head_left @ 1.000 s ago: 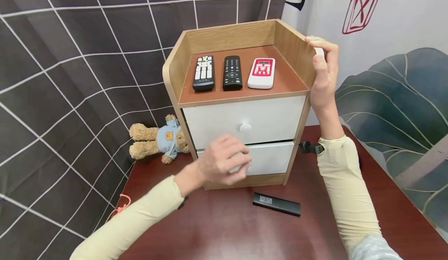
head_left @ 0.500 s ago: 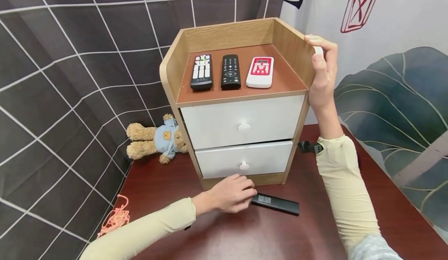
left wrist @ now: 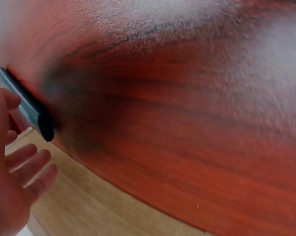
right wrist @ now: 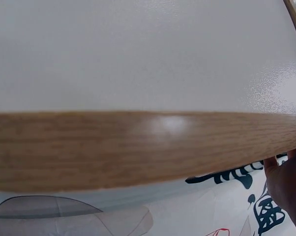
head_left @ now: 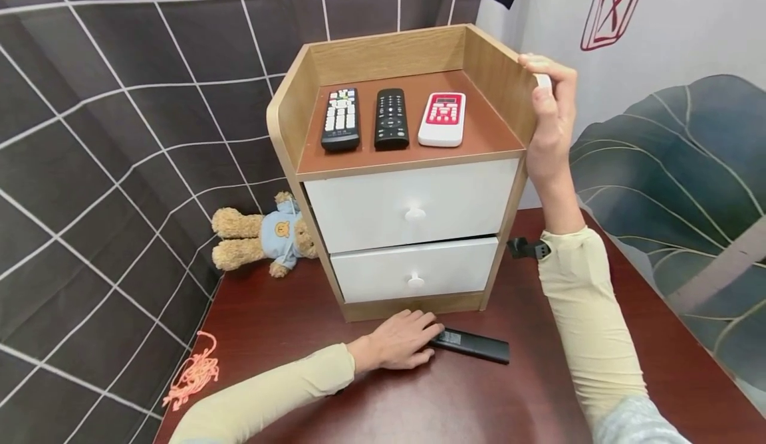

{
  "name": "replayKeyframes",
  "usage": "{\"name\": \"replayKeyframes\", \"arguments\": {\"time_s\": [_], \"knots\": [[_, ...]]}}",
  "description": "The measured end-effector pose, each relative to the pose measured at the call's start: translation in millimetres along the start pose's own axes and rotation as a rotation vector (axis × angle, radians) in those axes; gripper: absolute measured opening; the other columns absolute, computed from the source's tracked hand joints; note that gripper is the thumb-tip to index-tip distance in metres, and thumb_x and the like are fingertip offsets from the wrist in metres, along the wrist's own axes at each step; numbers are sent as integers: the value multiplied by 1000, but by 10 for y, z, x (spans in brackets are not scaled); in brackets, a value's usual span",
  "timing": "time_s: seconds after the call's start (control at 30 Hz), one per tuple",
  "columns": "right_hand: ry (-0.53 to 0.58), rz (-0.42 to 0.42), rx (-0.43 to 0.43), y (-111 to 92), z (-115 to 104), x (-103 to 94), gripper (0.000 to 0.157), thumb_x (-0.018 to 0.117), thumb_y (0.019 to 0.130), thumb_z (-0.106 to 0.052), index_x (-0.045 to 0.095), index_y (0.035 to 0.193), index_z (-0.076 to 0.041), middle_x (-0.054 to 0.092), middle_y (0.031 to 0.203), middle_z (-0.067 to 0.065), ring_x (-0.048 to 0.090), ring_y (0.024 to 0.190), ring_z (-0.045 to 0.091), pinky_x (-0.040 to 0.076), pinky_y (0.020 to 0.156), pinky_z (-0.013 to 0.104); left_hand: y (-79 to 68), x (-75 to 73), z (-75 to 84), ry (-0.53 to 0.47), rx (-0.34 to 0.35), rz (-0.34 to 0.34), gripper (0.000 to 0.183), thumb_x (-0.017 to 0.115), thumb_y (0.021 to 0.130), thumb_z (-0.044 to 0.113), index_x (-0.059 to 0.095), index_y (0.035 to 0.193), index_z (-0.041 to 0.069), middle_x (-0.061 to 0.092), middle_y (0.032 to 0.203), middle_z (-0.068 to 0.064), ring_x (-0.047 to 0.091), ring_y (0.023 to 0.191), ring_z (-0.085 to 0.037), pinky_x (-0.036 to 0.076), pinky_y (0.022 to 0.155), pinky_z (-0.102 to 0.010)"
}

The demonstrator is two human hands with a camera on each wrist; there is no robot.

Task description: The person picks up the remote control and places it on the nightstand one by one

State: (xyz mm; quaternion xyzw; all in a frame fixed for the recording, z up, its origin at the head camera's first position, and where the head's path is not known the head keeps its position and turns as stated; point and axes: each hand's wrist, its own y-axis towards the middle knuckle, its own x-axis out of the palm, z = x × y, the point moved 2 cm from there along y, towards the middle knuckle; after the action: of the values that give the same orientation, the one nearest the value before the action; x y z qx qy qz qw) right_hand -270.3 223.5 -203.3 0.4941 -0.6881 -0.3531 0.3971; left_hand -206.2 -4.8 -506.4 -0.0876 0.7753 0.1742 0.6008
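Observation:
A black remote control (head_left: 474, 345) lies back side up on the table before a small wooden cabinet (head_left: 389, 308) with two white drawers. My left hand (head_left: 399, 341) reaches over the remote's left end, palm down. In the left wrist view its fingers (left wrist: 30, 169) are parted near the remote (left wrist: 27, 101); no closed grip shows. My right hand (head_left: 552, 115) grips the upper right side panel of the cabinet, fingers over its edge; a small white piece (head_left: 543, 82) shows between thumb and forefinger. Only part of this hand appears in the right wrist view.
On the cabinet top lie a black remote with white buttons (head_left: 341, 119), a black remote (head_left: 391, 119) and a white-and-red remote (head_left: 443, 119). A teddy bear (head_left: 278, 234) lies left of the cabinet. Tangled pink string (head_left: 194, 374) sits at the table's left edge.
My left hand has come down from the lower drawer's knob to the table at the black remote's left end. The right hand keeps its hold on the cabinet. The drawers look shut throughout.

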Motion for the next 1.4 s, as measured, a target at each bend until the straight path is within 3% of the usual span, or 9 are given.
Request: {"name": "replayKeyframes", "arguments": {"time_s": [0.17, 0.37, 0.67, 1.07, 1.27, 1.4], "knots": [[-6, -10, 1, 1, 34, 1, 30, 41, 90, -17, 56, 115, -11, 59, 127, 1, 45, 128, 23, 29, 110, 32, 26, 108, -6, -33, -53, -57, 52, 56, 95, 48, 52, 136, 16, 59, 120, 3, 60, 102, -13, 48, 85, -27], [4, -20, -11, 63, 45, 13, 31, 43, 90, -19, 56, 117, -11, 58, 129, 3, 44, 128, 24, 31, 109, 32, 121, 158, -87, 1, -71, -62, 50, 57, 95, 48, 55, 133, 16, 60, 123, 3, 59, 110, -14, 48, 92, -28], [-4, -25, -23, 88, 60, 33, 30, 43, 90, -19, 56, 116, -12, 58, 128, 2, 44, 129, 24, 30, 110, 32, 167, 173, -100, 12, -37, -61, 43, 56, 97, 48, 62, 126, 17, 62, 117, 3, 58, 104, -12, 48, 88, -26], [0, -18, -18, 62, 79, 8, 30, 42, 90, -18, 56, 115, -11, 58, 128, 3, 44, 130, 24, 30, 110, 31, 139, 126, -10, -127, 17, -16, 31, 55, 98, 40, 68, 114, 17, 64, 100, 7, 60, 92, -8, 51, 81, -22], [0, -18, -12, 44, 93, -18, 30, 42, 90, -18, 56, 115, -11, 59, 128, 3, 44, 130, 24, 30, 110, 32, 154, 119, -13, -241, -51, -18, 21, 51, 101, 30, 68, 97, 20, 66, 91, 9, 64, 85, -7, 52, 73, -22], [-5, -11, -7, 31, 84, -26, 30, 42, 90, -18, 57, 115, -11, 59, 128, 3, 44, 130, 24, 30, 110, 31, 143, 145, 14, -260, -115, -28, 23, 51, 101, 33, 67, 107, 18, 66, 98, 7, 65, 88, -8, 53, 72, -23]]}}
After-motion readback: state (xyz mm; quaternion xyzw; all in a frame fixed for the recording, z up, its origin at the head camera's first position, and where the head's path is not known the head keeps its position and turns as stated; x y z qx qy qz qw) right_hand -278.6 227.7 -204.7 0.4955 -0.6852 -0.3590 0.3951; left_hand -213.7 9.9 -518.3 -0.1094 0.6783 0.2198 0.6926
